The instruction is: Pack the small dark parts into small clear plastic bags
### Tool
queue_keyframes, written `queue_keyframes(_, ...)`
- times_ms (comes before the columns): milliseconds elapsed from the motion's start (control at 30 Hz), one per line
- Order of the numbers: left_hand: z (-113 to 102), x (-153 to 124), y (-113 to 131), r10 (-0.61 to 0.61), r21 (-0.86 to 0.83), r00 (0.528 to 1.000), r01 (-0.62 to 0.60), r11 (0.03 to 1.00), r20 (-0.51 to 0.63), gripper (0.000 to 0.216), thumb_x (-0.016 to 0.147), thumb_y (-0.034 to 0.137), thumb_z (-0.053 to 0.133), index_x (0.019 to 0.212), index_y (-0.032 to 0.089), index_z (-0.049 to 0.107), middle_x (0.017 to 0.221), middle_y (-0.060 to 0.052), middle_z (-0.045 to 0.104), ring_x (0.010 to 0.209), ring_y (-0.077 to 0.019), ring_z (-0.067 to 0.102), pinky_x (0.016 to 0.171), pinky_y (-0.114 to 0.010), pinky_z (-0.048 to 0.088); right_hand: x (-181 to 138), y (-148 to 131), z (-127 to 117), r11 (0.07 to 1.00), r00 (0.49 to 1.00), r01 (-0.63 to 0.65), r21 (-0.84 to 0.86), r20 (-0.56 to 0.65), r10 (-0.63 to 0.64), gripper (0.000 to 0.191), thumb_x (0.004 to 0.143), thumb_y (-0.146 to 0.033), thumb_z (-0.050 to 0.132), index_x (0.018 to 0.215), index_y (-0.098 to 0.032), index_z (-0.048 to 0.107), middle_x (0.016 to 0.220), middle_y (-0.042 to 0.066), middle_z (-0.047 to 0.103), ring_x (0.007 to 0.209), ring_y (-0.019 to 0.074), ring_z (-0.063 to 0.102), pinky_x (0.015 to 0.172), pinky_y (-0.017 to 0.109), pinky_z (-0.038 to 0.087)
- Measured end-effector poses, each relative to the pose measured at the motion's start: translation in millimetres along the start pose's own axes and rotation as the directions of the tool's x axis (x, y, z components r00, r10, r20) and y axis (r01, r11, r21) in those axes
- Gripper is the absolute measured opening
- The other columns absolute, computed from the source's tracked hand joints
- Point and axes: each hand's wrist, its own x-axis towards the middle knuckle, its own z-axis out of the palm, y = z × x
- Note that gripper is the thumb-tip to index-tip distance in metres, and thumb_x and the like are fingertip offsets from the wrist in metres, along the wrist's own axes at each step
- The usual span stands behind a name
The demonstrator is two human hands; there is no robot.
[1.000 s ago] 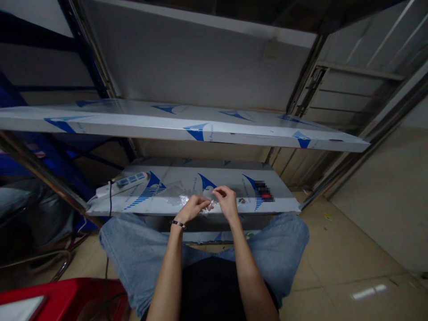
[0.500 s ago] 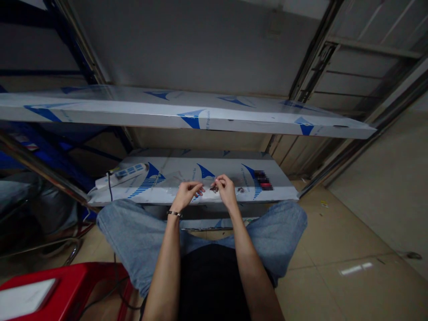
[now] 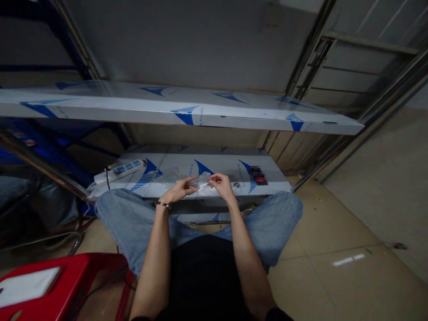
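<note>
My left hand (image 3: 178, 191) and my right hand (image 3: 221, 183) meet over the front edge of the low metal shelf (image 3: 214, 168), which is wrapped in white film with blue marks. Between their fingertips is a small clear plastic bag (image 3: 203, 186). The right hand pinches its right end. The left hand's fingers are stretched out and touch its left end. A dark bracelet sits on my left wrist. What is inside the bag is too small to tell.
A white power strip (image 3: 121, 170) with a black cable lies at the shelf's left end. A small dark item (image 3: 236, 184) lies right of my hands. An upper shelf (image 3: 187, 110) overhangs. A red stool (image 3: 50, 290) stands at my lower left. Tiled floor lies to the right.
My left hand has gone from curled fingers to stretched ones and has shifted left. The crumpled bag has been pulled flatter between the hands. The view has tilted down a little.
</note>
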Motion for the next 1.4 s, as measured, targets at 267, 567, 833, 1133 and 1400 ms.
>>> queue_keyframes(267, 18.0, 14.5, 2.9, 0.146, 0.186, 0.986, -0.129, 0.974, -0.08, 0.048, 0.086, 0.04, 0.061, 0.125, 0.013, 0.069, 0.128, -0.013, 0.071, 0.117, -0.0292, 0.066, 0.1, -0.036, 0.049, -9.1, -16.9, 7.0, 0.94, 0.958, 0.272, -0.205, 0.155, -0.243, 0.008, 0.082, -0.015, 0.067, 0.085, -0.018, 0.074, 0.091, 0.005, 0.073, 0.086, 0.0186, 0.066, 0.076, 0.028, 0.048)
queue_keyframes(567, 26.1, 31.6, -24.4, 0.149, 0.346, 0.975, -0.085, 0.934, -0.164, 0.027, 0.085, 0.023, 0.051, 0.095, 0.015, 0.076, 0.097, -0.01, 0.077, 0.098, -0.026, 0.069, 0.093, -0.034, 0.05, -5.4, -9.8, 16.2, 0.96, 0.942, 0.251, -0.126, 0.259, -0.213, 0.022, 0.084, -0.008, 0.062, 0.095, -0.017, 0.078, 0.105, 0.009, 0.077, 0.102, 0.0204, 0.069, 0.093, 0.032, 0.049)
queue_keyframes(833, 27.3, 31.9, -28.7, 0.066, 0.337, 0.994, -0.031, 0.941, -0.092, 0.017, 0.074, 0.019, 0.059, 0.084, 0.013, 0.071, 0.075, -0.005, 0.071, 0.072, -0.0199, 0.063, 0.068, -0.027, 0.047, -8.1, -8.4, 25.0, 0.937, 0.906, 0.198, -0.287, 0.418, -0.063, 0.047, 0.069, 0.006, 0.04, 0.09, -0.016, 0.076, 0.089, 0.003, 0.075, 0.089, 0.0178, 0.067, 0.087, 0.025, 0.047)
queue_keyframes(1133, 37.0, 32.4, -9.9, 0.27, 0.371, 0.953, -0.202, 0.907, -0.141, 0.037, 0.062, 0.007, 0.048, 0.086, 0.015, 0.075, 0.083, -0.008, 0.074, 0.087, -0.0223, 0.067, 0.079, -0.028, 0.05, -11.3, -10.0, 43.9, 0.864, 0.869, 0.252, -0.435, 0.494, -0.005, 0.029, 0.075, 0.004, 0.047, 0.084, -0.015, 0.067, 0.101, 0.01, 0.072, 0.095, 0.0209, 0.062, 0.088, 0.028, 0.047)
queue_keyframes(1400, 40.1, 35.4, -10.1, 0.214, 0.326, 0.973, -0.176, 0.929, -0.084, 0.035, 0.062, 0.011, 0.049, 0.083, 0.013, 0.077, 0.082, -0.008, 0.076, 0.089, -0.026, 0.068, 0.08, -0.03, 0.052, -8.2, -14.7, 34.7, 0.865, 0.847, 0.262, -0.429, 0.531, 0.006, 0.025, 0.074, 0.003, 0.047, 0.068, -0.017, 0.062, 0.087, 0.005, 0.071, 0.082, 0.017, 0.059, 0.08, 0.026, 0.046)
